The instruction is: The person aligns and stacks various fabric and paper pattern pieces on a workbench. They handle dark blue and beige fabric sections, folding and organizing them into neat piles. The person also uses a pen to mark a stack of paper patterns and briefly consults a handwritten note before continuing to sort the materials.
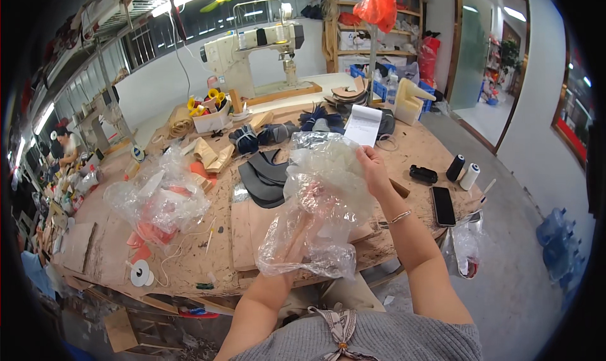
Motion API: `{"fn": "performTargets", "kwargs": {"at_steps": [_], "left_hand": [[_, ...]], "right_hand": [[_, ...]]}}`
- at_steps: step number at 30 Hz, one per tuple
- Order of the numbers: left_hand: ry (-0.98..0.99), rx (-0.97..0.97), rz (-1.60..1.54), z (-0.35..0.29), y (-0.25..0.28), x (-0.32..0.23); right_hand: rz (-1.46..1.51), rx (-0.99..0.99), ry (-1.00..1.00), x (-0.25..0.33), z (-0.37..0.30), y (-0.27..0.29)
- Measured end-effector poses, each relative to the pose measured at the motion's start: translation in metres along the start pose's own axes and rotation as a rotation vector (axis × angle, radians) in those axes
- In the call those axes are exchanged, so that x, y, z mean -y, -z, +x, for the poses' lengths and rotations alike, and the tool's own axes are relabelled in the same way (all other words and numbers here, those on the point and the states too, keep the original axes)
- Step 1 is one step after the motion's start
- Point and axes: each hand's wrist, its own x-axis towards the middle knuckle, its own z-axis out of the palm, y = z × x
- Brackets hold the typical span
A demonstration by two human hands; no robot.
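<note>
A crumpled clear plastic bag [338, 203] is spread over the near middle of the worktable, in front of me. My right hand [374, 166] pinches its upper right edge, fingers closed on the film. My left hand [312, 200] and forearm show only dimly through the plastic, inside or behind the bag; its fingers cannot be made out. Just left of the bag lie dark grey curved cut pieces [265, 178]. Beyond my right hand, a white notepad [363, 126] lies among tied bundles of dark pieces [320, 119].
Another heap of clear plastic bags [158, 193] with orange-red pieces lies on the left. A phone [443, 206], a black thread spool [454, 168] and a white one [469, 176] stand near the right edge. A sewing machine [227, 58] is at the back.
</note>
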Motion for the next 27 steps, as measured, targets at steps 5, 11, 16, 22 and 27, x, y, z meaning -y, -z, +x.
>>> {"fn": "performTargets", "kwargs": {"at_steps": [5,11,16,22,27], "left_hand": [[-0.092,-0.004,0.032,0.016,0.0,0.005],[-0.257,0.151,0.334,0.042,-0.002,0.014],[-0.335,0.323,0.619,0.025,0.014,0.014],[-0.372,0.287,-0.179,-0.021,0.036,0.052],[-0.166,-0.193,-0.452,-0.031,0.097,0.025]], "right_hand": [[0.123,-0.03,-0.09,-0.008,-0.01,-0.015],[-0.156,-0.184,0.073,-0.019,-0.014,0.001],[-0.326,-0.286,0.102,-0.027,0.006,0.015],[-0.813,-0.685,0.155,0.013,0.047,0.122],[-1.155,-0.842,0.105,0.023,0.051,0.243]]}}
